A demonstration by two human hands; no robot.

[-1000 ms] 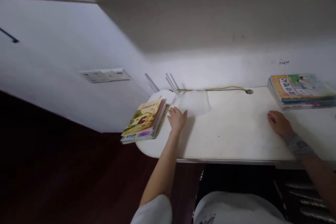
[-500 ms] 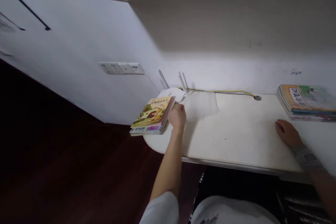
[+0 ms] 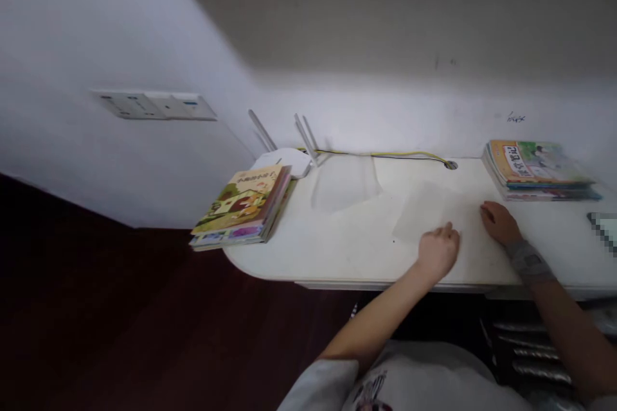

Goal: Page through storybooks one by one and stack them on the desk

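Note:
My left hand (image 3: 438, 252) is over the front middle of the white desk, its fingers curled in a pinch at the near edge of a thin translucent sheet (image 3: 421, 209). The sheet is faint, and its contact with the fingers is hard to make out. To the right, my right hand (image 3: 500, 223) rests on the desk with its fingers curled in and nothing visible in them. A grey band is around that wrist. A second translucent sheet (image 3: 346, 185) lies farther left, in front of the router.
A stack of picture books (image 3: 241, 205) overhangs the desk's rounded left end. Behind it stands a white router (image 3: 284, 159) with upright antennas. A yellow cable (image 3: 409, 155) runs along the wall to a hole. Another book stack (image 3: 540, 167) sits at right, near a partly visible dark-edged object (image 3: 605, 228).
My left hand has moved right, from beside the picture books to near my right hand, and a translucent sheet now shows by it. The view has shifted right.

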